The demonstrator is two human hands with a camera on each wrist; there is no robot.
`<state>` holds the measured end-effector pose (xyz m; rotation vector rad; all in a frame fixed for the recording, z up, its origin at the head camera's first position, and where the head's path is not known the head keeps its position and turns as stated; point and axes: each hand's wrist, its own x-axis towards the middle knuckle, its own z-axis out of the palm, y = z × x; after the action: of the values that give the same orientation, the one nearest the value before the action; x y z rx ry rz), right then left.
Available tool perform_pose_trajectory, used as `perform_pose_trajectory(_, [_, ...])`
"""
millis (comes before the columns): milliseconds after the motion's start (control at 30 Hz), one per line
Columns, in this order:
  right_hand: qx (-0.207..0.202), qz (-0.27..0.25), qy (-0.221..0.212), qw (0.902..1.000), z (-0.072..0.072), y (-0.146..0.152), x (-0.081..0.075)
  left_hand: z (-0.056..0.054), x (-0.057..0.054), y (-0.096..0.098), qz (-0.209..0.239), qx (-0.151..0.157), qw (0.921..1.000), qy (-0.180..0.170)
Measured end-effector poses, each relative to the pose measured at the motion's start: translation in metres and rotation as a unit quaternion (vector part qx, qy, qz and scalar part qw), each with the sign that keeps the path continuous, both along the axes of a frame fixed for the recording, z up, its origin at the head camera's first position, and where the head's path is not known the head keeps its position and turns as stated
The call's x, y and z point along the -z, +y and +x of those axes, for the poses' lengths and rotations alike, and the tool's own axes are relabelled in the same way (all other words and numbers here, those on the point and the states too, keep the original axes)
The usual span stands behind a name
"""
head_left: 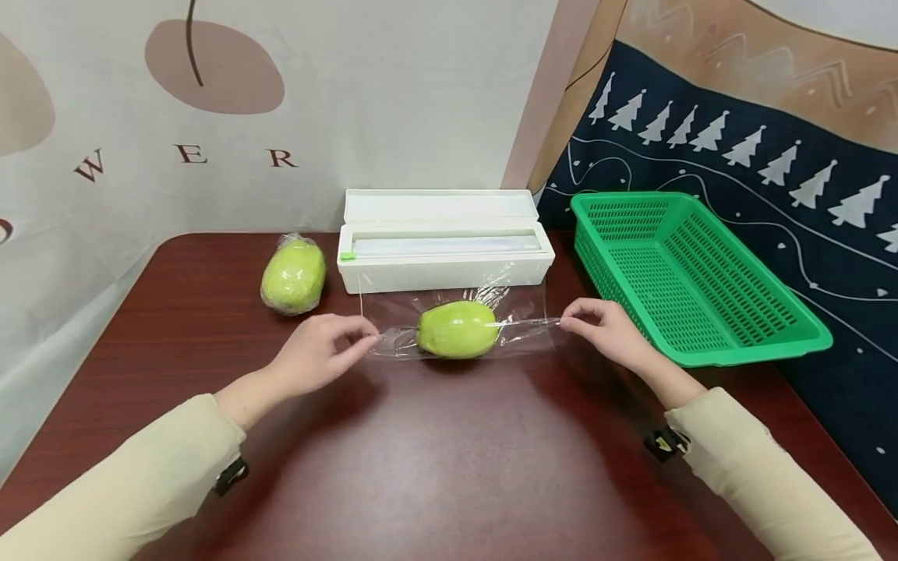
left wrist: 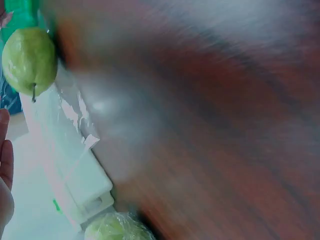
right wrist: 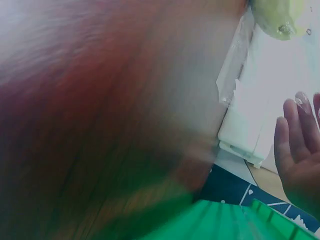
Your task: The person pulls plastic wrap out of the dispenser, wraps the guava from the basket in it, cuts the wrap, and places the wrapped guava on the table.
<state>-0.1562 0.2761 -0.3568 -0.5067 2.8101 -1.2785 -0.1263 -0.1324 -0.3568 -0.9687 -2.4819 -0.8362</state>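
Note:
A yellow-green pear lies on its side on a sheet of clear plastic wrap in the middle of the table. My left hand pinches the wrap's left end between thumb and fingers. On the other side, the right end is pinched by my right hand, so the film stretches across the pear. The pear's stem shows in the left wrist view, where only the edge of my left hand appears. In the right wrist view, film clings at the fingertips of my right hand.
Behind the pear stands a white wrap dispenser with its lid raised. A second pear, wrapped in film, sits to its left. At the right, a green plastic basket stands near my right forearm. A printed cloth hangs behind the table.

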Motion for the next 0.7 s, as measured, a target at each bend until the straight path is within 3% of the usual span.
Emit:
perform_pose_trajectory(167, [0.039,-0.021,-0.01,0.999,-0.014,-0.009,0.0,-0.017,-0.006,0.003,0.045,-0.05,0.9946,-0.078])
perform_pose_trajectory(467, [0.084,-0.041,0.007,0.9956,-0.033,-0.023,0.002,-0.038,-0.006,0.003,0.071,-0.129,0.9771,-0.154])
perform_pose_trajectory(700, [0.1,-0.038,0.014,0.9941,-0.045,-0.028,0.008,-0.05,0.0,0.006,0.075,-0.172,0.9649,-0.184])
